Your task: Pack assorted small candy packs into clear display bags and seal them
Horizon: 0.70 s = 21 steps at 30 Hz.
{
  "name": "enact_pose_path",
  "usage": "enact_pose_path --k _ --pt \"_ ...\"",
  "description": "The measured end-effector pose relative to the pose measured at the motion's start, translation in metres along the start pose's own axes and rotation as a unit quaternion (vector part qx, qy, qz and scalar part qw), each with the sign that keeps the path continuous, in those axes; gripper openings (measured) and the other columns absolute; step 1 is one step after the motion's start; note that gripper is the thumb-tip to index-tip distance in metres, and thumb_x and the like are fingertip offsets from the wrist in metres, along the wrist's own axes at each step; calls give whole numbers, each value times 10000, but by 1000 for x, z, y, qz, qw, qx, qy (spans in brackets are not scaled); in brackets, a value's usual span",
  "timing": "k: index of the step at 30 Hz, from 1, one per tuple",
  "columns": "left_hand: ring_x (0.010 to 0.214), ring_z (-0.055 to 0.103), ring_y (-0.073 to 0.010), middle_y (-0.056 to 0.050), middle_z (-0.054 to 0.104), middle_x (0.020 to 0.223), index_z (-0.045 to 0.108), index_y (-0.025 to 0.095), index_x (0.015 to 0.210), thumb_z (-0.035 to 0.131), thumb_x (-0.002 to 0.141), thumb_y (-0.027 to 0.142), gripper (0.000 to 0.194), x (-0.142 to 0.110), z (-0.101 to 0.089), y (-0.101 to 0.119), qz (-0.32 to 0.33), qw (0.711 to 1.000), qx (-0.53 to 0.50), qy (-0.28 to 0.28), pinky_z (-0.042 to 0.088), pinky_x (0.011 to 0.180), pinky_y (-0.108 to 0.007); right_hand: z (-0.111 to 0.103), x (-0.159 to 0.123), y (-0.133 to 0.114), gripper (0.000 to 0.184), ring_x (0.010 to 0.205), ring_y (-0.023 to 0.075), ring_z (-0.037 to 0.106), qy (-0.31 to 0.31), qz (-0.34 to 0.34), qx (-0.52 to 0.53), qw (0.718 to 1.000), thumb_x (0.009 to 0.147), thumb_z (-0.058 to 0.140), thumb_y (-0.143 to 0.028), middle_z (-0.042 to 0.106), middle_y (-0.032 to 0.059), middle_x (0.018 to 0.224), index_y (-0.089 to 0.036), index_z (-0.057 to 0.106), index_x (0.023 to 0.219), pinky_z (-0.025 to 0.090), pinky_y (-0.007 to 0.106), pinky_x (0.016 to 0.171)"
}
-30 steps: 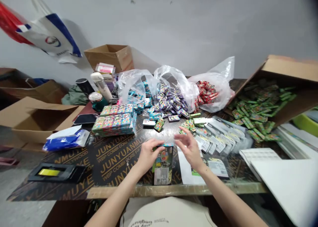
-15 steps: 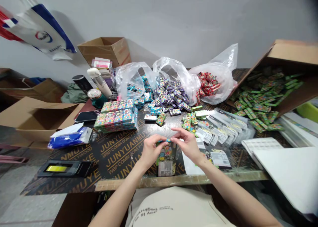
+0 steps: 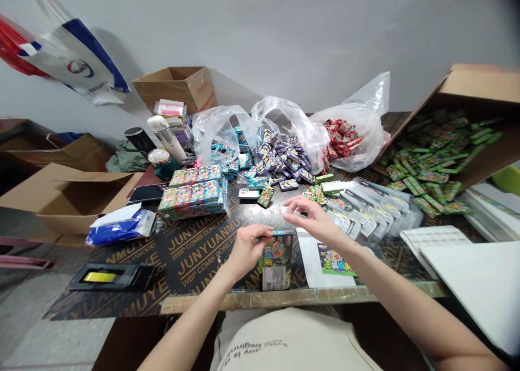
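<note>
The right hand has left the box — left hand stays.

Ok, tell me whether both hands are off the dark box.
No, the left hand has its fingers at the top of the dark box.

I see left hand gripping upper end of dark printed box at front edge of table. Right hand, half-curled, hovers just beyond box; I can't tell if anything's in it. I spot black holder with yellow strip near front left corner, purple packets heaped toward back edge, green packets in tilted carton by back right corner.
</note>
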<state>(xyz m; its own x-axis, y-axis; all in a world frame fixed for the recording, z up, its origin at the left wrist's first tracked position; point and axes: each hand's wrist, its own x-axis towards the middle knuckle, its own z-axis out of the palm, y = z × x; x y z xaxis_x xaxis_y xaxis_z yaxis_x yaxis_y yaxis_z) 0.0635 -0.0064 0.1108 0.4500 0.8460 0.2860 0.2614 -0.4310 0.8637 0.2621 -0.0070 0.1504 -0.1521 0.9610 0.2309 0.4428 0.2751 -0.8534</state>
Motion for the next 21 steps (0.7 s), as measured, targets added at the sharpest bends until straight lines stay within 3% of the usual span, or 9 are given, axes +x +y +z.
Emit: enact_pose_path --k 3,6,10,16,21 --pt "792 651 -190 -68 703 827 636 155 700 600 720 153 41 -1 0 -1 -33 999 -18 23 503 730 -288 7 9 1 258 749 141 544 -156 31 36 987 752 587 -405 608 11 788 -163 582 662 394 246 674" --pt "802 649 -185 -68 700 822 633 147 702 582 705 128 55 -3 0 1 -24 999 -15 20 497 740 -281 16 12 5 289 627 108 497 -220 73 72 970 737 594 -423 572 -6 677 -143 576 670 363 215 578" --pt "767 646 -175 -59 696 816 623 148 696 583 702 144 40 -4 2 3 -16 999 -11 27 490 710 -272 19 12 4 312 594 94 469 -223 96 104 964 712 623 -428 539 -13 630 -126 562 663 352 210 565" --pt "701 644 -183 -67 700 764 594 152 626 695 640 214 119 -3 10 0 -38 996 -19 81 476 660 -277 24 13 9 300 496 77 429 -233 114 99 961 711 627 -402 502 -31 538 -136 530 610 303 201 478" --pt "722 623 -172 -46 682 765 613 157 706 688 655 202 102 -10 16 -4 -64 993 -40 88 461 680 -266 36 4 18 304 470 83 456 -146 142 171 964 676 675 -361 524 -63 531 -183 459 794 290 186 448"
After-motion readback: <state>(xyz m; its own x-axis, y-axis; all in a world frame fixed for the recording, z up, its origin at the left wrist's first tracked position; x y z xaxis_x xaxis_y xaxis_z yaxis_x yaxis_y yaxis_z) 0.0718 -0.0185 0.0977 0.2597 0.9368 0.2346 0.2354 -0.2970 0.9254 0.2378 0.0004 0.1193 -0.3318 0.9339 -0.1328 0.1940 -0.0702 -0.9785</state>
